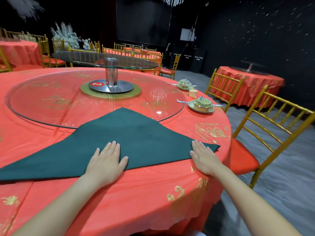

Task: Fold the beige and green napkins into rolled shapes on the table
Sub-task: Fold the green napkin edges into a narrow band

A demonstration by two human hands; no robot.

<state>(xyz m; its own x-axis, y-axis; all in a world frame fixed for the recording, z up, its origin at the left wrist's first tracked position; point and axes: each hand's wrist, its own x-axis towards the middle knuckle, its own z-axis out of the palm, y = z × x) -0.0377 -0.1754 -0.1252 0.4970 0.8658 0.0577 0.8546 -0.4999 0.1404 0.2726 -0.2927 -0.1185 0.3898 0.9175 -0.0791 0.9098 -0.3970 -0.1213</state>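
Note:
A dark green napkin [119, 138] lies flat on the red tablecloth [119, 193], folded into a wide triangle with its apex pointing away from me onto the glass turntable. My left hand [106, 160] presses flat on the napkin's near folded edge, fingers straight. My right hand [203, 156] lies flat with straight fingers on the napkin's right corner. A beige napkin [193, 93], rolled up, stands far right between two place settings.
A large glass turntable [51, 106] with a steel post [111, 72] fills the table's middle. Two green lidded bowl settings [201, 104] sit at the right rim. Gold chairs with red seats [265, 126] stand to my right; other red tables stand behind.

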